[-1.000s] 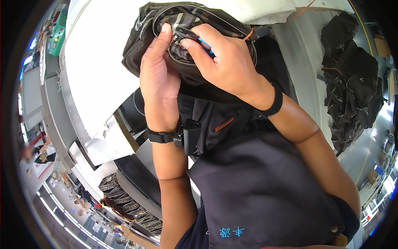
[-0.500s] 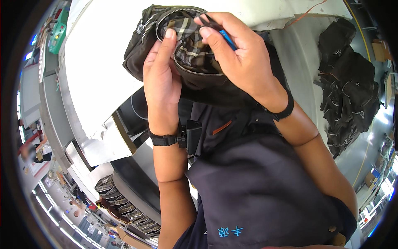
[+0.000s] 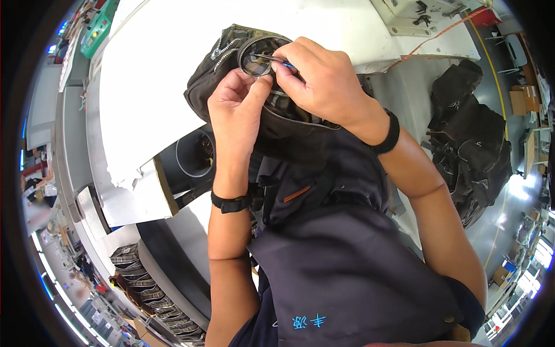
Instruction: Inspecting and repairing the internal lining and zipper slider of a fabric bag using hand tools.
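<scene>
A dark bag (image 3: 199, 87) with a plaid lining is held over the near edge of the white table, its metal zipper (image 3: 240, 53) undone. My left hand (image 3: 237, 110) is closed, thumb and forefinger pinching the edge of the opening by the zipper. In the fingers of my right hand (image 3: 324, 81) are small thread snips (image 3: 272, 58) with dark pointed blades and a bit of blue. Their tips point left into the opening, just above my left fingertips. Whether the blades touch a thread is too small to tell.
The white table (image 3: 150, 75) spreads behind and left of the bag. A heap of dark bags (image 3: 471, 144) lies at the right. Plaid-lined pieces (image 3: 153, 289) are stacked in a row at lower left. A pale machine base (image 3: 404, 17) stands at the far right of the table.
The snips have swung round to point left into the opening. My left thumb has come down from the zipper to pinch near their tips. Bag and hands appear lower in the picture.
</scene>
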Tool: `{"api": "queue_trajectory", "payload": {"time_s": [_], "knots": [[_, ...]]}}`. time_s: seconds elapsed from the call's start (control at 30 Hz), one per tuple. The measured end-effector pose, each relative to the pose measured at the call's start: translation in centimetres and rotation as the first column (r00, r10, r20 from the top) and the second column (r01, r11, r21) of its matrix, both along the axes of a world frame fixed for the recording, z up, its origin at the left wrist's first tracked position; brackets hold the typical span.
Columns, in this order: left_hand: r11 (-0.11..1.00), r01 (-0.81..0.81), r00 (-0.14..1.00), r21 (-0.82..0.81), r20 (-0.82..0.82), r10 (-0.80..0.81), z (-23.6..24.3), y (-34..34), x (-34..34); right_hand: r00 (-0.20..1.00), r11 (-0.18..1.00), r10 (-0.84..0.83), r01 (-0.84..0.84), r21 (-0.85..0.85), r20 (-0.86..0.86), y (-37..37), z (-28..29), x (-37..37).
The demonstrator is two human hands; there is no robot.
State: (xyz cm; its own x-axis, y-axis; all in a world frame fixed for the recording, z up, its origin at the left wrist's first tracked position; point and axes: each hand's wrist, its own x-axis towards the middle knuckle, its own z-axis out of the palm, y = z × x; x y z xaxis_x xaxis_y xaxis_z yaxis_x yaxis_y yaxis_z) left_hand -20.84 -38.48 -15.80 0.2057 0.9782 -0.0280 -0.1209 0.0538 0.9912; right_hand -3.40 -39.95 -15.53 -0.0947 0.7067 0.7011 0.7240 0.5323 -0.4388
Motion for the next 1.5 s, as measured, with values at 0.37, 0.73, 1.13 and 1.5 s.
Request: {"api": "queue_trajectory", "payload": {"time_s": [0.37, 0.73, 1.13, 1.5], "knots": [[0.993, 0.093, 0.994, -0.075, -0.051, -0.097, 1.0, 2.3, -0.6, 0.966, 0.945, -0.025, -0.061, -0.320, -0.258, 0.7, 0.8, 0.1], [0.996, 0.048, 0.976, -0.069, -0.208, -0.061, 1.3, 2.2, -0.2, 0.975, 0.956, 0.065, -0.122, -0.269, -0.211, 1.0, 0.5, 0.6], [0.998, 0.062, 0.986, 0.018, -0.157, -0.058, 0.8, 3.0, -0.6, 0.989, 0.962, 0.042, -0.078, -0.260, -0.142, 2.5, 1.1, 0.5], [0.958, 0.262, 0.958, -0.115, -0.088, -0.273, 0.1, 4.9, -2.0, 0.950, 0.828, 0.040, -0.205, -0.521, -0.310, 3.8, 1.1, 1.2]]}}
